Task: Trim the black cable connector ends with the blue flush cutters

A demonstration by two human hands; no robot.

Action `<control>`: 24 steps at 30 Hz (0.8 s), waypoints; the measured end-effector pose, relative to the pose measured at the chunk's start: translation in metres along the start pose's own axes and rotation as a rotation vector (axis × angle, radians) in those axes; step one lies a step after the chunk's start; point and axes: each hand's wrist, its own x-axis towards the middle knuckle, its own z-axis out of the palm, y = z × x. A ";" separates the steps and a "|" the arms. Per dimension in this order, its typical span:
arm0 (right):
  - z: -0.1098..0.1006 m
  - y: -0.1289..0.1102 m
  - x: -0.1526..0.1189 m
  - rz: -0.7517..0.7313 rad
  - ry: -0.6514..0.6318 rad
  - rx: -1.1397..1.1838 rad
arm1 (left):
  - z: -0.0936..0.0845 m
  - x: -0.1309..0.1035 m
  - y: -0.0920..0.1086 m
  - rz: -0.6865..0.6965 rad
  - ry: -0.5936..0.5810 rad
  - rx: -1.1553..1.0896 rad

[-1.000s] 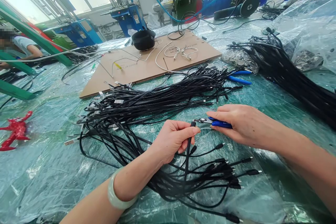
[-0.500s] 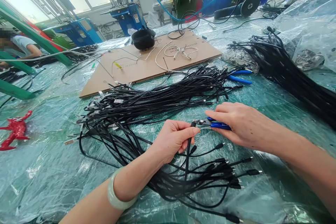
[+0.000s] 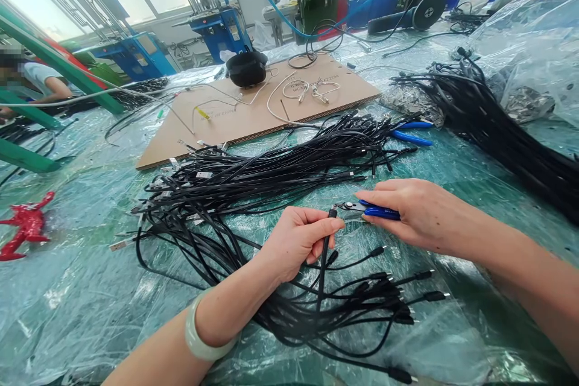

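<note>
Left hand: closed, thumb and fingers pinching a black cable just below its plug end, which points away to the far side.
Right hand: closed around the blue handles of a pair of cutters; the blades lie at the plug end from the right. Contact between tips and metal cannot be confirmed.
Held cable: between the hands at the plug, its cord dropping toward the near bundle.
Handling: judged light and bendy along the cord, stiffer at the moulded plug, with smooth sides that may slip. The small metal tip looks the fragile part. Best hold is on the black moulding, close below the metal and clear of the blades.
Near bundle: loose black cables, many plug ends fanned to the right.
Far bundle: more black cables beyond the hands; blue-handled tool at its right end.
Right side: another thick cable bundle.
Left side: red figure on the film-covered worktop.
Far side: cardboard carrying pale cables and a black container.
</note>
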 end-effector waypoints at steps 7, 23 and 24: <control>-0.003 0.000 0.000 -0.008 0.032 -0.004 | -0.001 0.000 -0.001 -0.002 0.011 -0.056; -0.001 -0.001 0.002 -0.027 0.052 -0.099 | 0.000 0.000 -0.001 0.002 0.007 -0.087; -0.001 -0.001 0.001 -0.028 0.054 -0.102 | 0.000 0.000 -0.001 0.001 0.004 -0.085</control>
